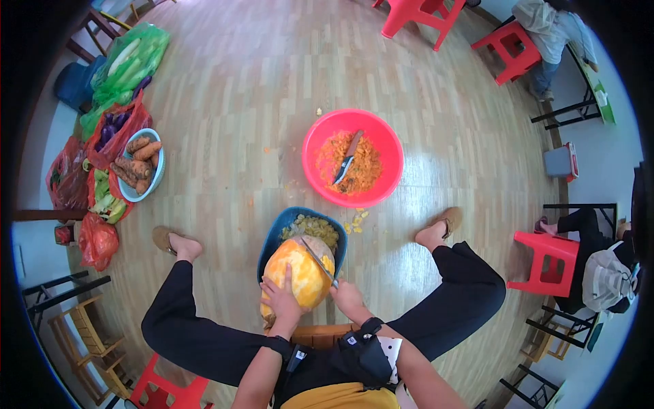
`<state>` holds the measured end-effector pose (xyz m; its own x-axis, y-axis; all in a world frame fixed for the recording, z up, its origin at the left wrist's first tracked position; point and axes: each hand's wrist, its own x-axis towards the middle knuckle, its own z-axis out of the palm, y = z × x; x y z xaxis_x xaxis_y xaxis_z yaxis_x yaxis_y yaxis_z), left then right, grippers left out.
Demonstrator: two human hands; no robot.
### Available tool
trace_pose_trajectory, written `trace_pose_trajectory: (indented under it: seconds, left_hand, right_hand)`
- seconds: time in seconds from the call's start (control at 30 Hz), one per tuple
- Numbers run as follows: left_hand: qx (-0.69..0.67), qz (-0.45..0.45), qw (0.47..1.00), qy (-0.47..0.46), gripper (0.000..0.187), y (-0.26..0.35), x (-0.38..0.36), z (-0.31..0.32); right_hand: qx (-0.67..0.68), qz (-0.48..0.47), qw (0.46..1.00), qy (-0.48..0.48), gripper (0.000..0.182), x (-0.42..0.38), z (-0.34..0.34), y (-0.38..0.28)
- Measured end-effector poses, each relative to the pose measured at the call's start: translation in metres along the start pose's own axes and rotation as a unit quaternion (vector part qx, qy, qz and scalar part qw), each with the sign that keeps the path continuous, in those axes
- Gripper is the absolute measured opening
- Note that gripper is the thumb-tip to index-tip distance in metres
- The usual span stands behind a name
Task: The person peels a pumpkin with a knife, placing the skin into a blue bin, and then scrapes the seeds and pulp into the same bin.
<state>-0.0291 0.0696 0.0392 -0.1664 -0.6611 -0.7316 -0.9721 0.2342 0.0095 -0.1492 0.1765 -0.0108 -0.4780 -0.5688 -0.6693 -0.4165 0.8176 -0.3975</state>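
Note:
A large, partly peeled pumpkin [303, 276] rests on the near part of a blue basin [263, 249] between my legs. Its surface is mostly orange, with a duller skin-coloured patch at the far end. Spread over its near left side, my left hand [281, 294] holds it. My right hand [346, 298] is closed round the handle of a knife [317, 258], whose blade lies against the pumpkin's upper right side. Pale chopped pieces [315, 228] fill the far part of the basin. Under my left hand, the pumpkin's lower edge is partly hidden.
Beyond the blue basin stands a pink basin [310, 160] with orange shreds and another knife [347, 160]. Scraps [356, 221] lie on the floor. At left are a bowl of carrots [139, 167] and vegetable bags [133, 61]. Red stools [545, 262] and two people are at right.

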Motion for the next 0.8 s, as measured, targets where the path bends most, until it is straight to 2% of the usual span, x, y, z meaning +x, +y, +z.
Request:
trace_pose_trajectory:
  seconds: [0.37, 0.47, 0.53, 0.57, 0.6, 0.67, 0.7, 0.73, 0.8]
  left_hand:
    - [0.013, -0.004, 1.0, 0.011, 0.131, 0.002, 0.004, 0.003]
    - [0.054, 0.011, 0.998, 0.026, 0.131, 0.002, 0.001, 0.007]
    - [0.052, 0.009, 0.998, 0.033, 0.131, 0.002, 0.007, 0.0]
    - [0.046, 0.007, 0.999, 0.028, 0.13, 0.001, 0.002, 0.003]
    - [0.045, 0.003, 0.999, 0.018, 0.13, 0.0, -0.001, 0.006]
    - [0.031, 0.014, 0.999, 0.02, 0.127, -0.002, 0.002, 0.001]
    - [0.036, 0.019, 0.998, 0.042, 0.128, -0.003, 0.003, 0.006]
    - [0.034, 0.022, 0.998, 0.045, 0.128, -0.003, 0.005, 0.009]
    - [0.045, 0.015, 0.998, 0.034, 0.13, 0.0, 0.003, 0.005]
  right_hand:
    - [-0.01, 0.043, 0.999, 0.008, 0.026, 0.008, 0.006, -0.001]
    - [-0.01, -0.017, 1.0, -0.003, 0.025, 0.022, 0.007, 0.023]
    - [0.042, 0.106, 0.993, -0.019, 0.024, 0.03, 0.006, 0.025]
    - [0.09, 0.057, 0.994, -0.039, 0.028, 0.03, 0.01, 0.028]
    - [0.086, 0.062, 0.993, -0.047, 0.028, 0.026, 0.015, 0.032]
    - [0.083, 0.046, 0.995, 0.01, 0.03, 0.031, 0.015, 0.023]
    - [0.077, 0.002, 0.997, 0.018, 0.029, 0.029, 0.008, 0.015]
    - [0.076, 0.001, 0.997, 0.023, 0.029, 0.025, 0.003, 0.007]
    - [0.015, -0.037, 0.999, -0.007, 0.029, 0.015, -0.002, -0.006]
